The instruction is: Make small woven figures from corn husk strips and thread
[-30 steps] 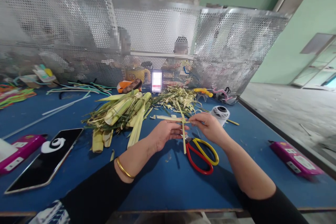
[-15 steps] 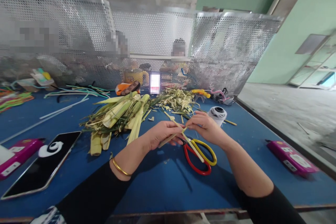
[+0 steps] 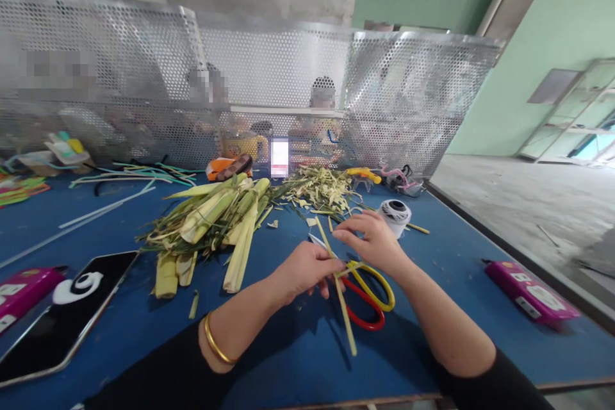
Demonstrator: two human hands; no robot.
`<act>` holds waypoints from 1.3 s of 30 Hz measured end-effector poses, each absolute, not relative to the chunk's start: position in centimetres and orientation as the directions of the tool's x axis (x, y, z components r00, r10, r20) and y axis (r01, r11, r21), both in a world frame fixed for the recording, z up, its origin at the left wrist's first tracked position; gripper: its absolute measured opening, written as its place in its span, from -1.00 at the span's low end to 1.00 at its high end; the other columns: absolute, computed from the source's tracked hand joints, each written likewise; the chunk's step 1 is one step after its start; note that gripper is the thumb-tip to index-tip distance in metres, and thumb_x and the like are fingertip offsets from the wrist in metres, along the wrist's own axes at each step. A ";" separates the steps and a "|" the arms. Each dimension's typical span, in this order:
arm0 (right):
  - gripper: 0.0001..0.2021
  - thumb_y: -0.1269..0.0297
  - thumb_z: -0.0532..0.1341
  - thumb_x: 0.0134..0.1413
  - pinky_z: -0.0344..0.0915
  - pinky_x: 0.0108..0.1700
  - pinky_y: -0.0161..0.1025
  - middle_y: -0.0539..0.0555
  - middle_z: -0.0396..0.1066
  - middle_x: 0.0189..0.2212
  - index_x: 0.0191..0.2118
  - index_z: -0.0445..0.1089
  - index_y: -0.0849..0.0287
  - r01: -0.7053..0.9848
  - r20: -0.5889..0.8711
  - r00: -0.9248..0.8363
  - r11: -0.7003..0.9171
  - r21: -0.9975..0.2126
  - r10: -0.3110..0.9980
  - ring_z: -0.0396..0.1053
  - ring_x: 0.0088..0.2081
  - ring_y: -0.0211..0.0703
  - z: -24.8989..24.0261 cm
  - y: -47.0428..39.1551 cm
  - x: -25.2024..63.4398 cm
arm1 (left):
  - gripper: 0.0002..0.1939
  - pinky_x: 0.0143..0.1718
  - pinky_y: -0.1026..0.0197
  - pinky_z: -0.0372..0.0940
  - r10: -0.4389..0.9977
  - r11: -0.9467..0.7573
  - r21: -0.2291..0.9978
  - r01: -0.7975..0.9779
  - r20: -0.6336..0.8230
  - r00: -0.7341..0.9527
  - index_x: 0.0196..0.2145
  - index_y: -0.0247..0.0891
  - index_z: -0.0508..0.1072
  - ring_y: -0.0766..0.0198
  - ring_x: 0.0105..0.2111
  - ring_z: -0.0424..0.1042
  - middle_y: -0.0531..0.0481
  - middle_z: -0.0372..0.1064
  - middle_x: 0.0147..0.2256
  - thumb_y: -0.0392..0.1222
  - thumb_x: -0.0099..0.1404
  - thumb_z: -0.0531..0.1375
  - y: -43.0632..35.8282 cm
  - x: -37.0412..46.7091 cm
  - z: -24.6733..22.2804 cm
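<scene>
My left hand (image 3: 305, 272) pinches two crossed strips of pale green plant stalk (image 3: 346, 327) between thumb and fingers. The longer strip slants down toward me, and a shorter one pokes out to the right. Just above them is my right hand (image 3: 372, 237), its fingers stretched out and apart from the strips, holding nothing I can see. Beneath both hands lie scissors (image 3: 372, 325) with one red and one yellow handle, blades pointing away and partly hidden. A spool of white thread (image 3: 394, 223) stands right behind my right hand.
Left of my hands lies a bundle of husk-like stalks (image 3: 206, 221), with a heap of shredded scraps (image 3: 327, 186) farther back. A dark phone-like slab (image 3: 72, 327) rests at left. Magenta boxes (image 3: 531, 291) sit at both sides. A perforated screen (image 3: 283, 64) runs behind, people beyond it.
My right hand has let go of the strips and its fingers have spread. The left hand has moved slightly toward me and right, turning the strips steeper. The view has shifted a little.
</scene>
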State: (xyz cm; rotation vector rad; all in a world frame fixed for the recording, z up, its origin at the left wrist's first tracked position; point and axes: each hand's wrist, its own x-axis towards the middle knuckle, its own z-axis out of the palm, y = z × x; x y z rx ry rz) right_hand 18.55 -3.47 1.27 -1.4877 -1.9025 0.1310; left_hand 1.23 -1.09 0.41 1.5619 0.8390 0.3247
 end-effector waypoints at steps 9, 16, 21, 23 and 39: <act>-0.82 0.22 0.15 0.12 0.23 -0.37 -0.28 -0.04 0.38 -0.57 -0.47 0.34 0.13 0.695 0.387 -0.099 0.342 -0.632 0.917 0.29 -0.49 -0.23 0.8 -3.8 17.4 | -0.62 -0.76 0.37 -0.03 0.690 0.045 0.899 0.436 -0.344 0.637 -0.55 -0.35 0.47 0.43 -0.78 0.24 -0.05 0.46 -0.59 -0.02 0.27 0.11 -1.1 1.7 -0.5; -0.79 0.44 0.07 0.22 0.02 0.17 -0.05 -0.02 0.50 -0.47 -0.39 0.39 0.13 0.876 0.709 -0.341 0.482 0.003 0.617 0.40 -0.41 -0.23 0.8 -4.6 16.7 | -0.73 -0.70 0.37 0.01 0.775 0.358 0.925 0.129 -0.371 0.511 -0.39 -0.37 0.52 0.37 -0.61 0.40 -0.11 0.53 -0.41 -0.11 0.22 0.12 0.5 1.3 -0.1; -0.79 0.40 0.10 0.22 -0.09 0.22 -0.02 -0.02 0.47 -0.47 -0.42 0.41 0.12 0.925 0.750 -0.325 0.358 0.126 0.576 0.37 -0.37 -0.21 0.8 -4.8 16.3 | -0.83 -0.55 0.38 0.22 0.725 0.511 0.857 -0.075 -0.382 0.574 -0.38 -0.36 0.50 0.31 -0.44 0.48 -0.08 0.51 -0.40 -0.19 0.18 0.18 0.6 1.3 0.0; -0.78 0.43 0.10 0.21 -0.11 0.23 -0.02 -0.03 0.45 -0.48 -0.42 0.41 0.12 0.927 0.749 -0.331 0.345 0.145 0.574 0.35 -0.37 -0.21 0.8 -4.8 16.3 | -0.87 -0.46 0.35 0.30 0.702 0.551 0.825 -0.129 -0.373 0.607 -0.38 -0.36 0.49 0.28 -0.41 0.49 -0.09 0.50 -0.42 -0.23 0.15 0.22 0.7 1.2 0.2; -0.81 0.48 0.07 0.20 0.09 0.11 -0.05 0.06 0.40 -0.37 -0.29 0.42 0.16 0.755 0.580 -0.630 0.581 0.303 0.517 0.30 -0.27 -0.12 -0.3 -5.1 14.5 | -0.96 -0.47 0.39 0.27 0.798 0.494 0.797 -0.348 -0.257 0.544 -0.49 -0.37 0.51 0.38 -0.50 0.38 -0.02 0.43 -0.51 -0.42 0.05 0.27 0.8 1.6 -0.7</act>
